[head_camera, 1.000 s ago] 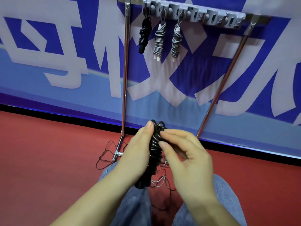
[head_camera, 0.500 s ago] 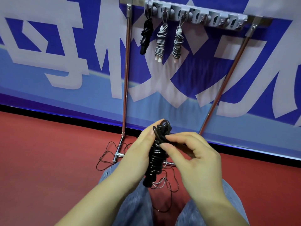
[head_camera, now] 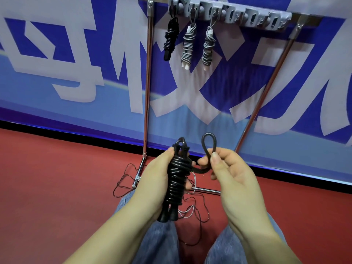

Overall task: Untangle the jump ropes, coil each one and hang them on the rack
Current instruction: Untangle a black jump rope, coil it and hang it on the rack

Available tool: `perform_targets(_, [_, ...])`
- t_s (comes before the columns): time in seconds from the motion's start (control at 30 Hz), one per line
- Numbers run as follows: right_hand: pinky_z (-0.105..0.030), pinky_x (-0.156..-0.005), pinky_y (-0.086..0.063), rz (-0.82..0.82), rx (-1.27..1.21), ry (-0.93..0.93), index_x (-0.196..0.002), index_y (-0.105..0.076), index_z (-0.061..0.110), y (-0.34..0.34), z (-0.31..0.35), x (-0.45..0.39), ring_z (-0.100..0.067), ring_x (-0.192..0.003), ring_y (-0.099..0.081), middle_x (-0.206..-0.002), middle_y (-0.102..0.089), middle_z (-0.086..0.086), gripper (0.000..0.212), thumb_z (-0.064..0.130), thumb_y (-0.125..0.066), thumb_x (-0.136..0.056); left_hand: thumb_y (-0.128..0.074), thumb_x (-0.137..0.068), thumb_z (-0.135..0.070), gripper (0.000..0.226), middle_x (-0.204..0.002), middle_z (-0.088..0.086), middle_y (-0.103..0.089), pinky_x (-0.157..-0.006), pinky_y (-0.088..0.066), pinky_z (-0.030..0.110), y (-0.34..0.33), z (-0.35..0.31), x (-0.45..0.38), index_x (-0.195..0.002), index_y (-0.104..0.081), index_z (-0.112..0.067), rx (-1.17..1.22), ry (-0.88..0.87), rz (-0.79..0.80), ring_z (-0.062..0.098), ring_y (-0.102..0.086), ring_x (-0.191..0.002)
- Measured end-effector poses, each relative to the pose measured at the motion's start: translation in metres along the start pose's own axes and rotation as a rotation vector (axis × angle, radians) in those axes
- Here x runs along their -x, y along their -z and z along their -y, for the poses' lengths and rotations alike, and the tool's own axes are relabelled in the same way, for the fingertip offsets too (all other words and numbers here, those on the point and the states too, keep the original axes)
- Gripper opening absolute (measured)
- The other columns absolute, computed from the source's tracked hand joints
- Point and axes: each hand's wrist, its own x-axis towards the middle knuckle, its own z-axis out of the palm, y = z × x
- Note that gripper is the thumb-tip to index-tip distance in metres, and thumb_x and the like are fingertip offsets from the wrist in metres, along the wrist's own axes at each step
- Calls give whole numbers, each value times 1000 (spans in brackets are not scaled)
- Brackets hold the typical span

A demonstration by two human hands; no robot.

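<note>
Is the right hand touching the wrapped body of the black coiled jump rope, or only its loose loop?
Apart from the body. The head view shows the right hand pinching only the loose loop, with red floor visible between it and the black coiled jump rope.

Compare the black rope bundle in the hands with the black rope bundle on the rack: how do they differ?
The black bundle in the hands is gripped by the left hand, and the right hand pinches its free loop. The black bundle on the rack hangs from a hook of the rack, untouched, with no loose loop showing. Both are black cord wound tightly round paired handles.
</note>
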Motion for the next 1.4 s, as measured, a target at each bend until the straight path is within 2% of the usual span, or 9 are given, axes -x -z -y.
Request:
perform_targets(0.1, [-5, -64, -43, 28, 29, -70, -89, -62, 6, 2, -2, -3, 3, -65, -62, -64, -67, 4, 14, 7, -49, -93, -41, -95, -35, 49, -69, 18, -60, -47, -35, 26, 2, 0, -2, -61, -74, -19, -49, 16, -32, 23, -49, -46])
perform_targets(0.23, [-7, -63, -43, 43, 115, -121, -74, -64, 10, 3, -3, -6, -3, -62, -58, -60, -65, 3, 16, 13, -58, -89, -41, -94, -33, 39, -65, 17, -59, -42, -39, 22, 3, -2, -4, -81, -67, -7, -115, 22, -48, 21, -53, -41])
perform_targets(0.4, [-18, -62, -41, 78, 182, -94, -69, -63, 14, 6, 0, -8, -11, -61, -54, -60, -66, 2, 19, 18, -60, -87, -45, -94, -42, 41, -75, 18, -65, -51, -41, 27, 6, -1, -3, -86, -69, -10, -112, -1, -18, 24, -54, -44])
perform_targets(0.53, [-9, -63, -44, 46, 74, -29, -76, -65, 11, 7, 3, -7, -1, -60, -61, -61, -67, 1, 15, 11, -57, -88, -48, -91, -44, 41, -76, 14, -68, -51, -40, 27, 6, -3, -3, -90, -67, -8, -69, -27, 22, 25, -54, -46])
perform_targets(0.7, [-8, -60, -43, 92, 179, -25, -76, -67, 10, 6, 4, -9, -1, -62, -63, -66, -70, -2, 11, 10, -62, -86, -61, -74, -56, 49, -78, 19, -64, -54, -40, 29, 7, 0, -1, -93, -72, -11, -82, -60, 85, 26, -55, -49])
perform_targets(1.0, [-6, -54, -40, 59, 318, 43, -74, -73, 12, 5, 12, -15, 4, -51, -56, -60, -69, 8, 6, 12, -71, -80, -54, -69, -56, 42, -74, 11, -65, -52, -39, 28, 3, -1, 0, -81, -74, -21, -80, -94, 104, 26, -55, -48])
perform_targets(1.1, [-8, -57, -44, 42, 306, 95, -76, -74, 15, 2, 11, -15, 1, -56, -60, -65, -70, 6, 6, 9, -73, -78, -52, -68, -57, 53, -77, 14, -68, -49, -38, 26, 2, -2, 0, -91, -70, -13, -71, -90, 105, 25, -54, -47])
perform_targets(1.23, [-10, -57, -42, -2, 276, 233, -82, -71, 27, -2, 6, -10, -1, -56, -50, -64, -60, 6, 23, 5, -74, -75, -50, -73, -53, 54, -74, 10, -69, -47, -37, 24, -1, -3, 1, -97, -68, -8, -7, -18, 118, 23, -52, -45])
perform_targets(1.4, [-5, -57, -35, 53, 540, 422, -82, -72, 24, 2, 5, -11, 1, -56, -48, -67, -58, 9, 13, 14, -72, -74, -55, -70, -51, 39, -66, 8, -64, -46, -41, 24, 3, -4, 2, -79, -71, -17, 74, 97, 162, 22, -52, -43])
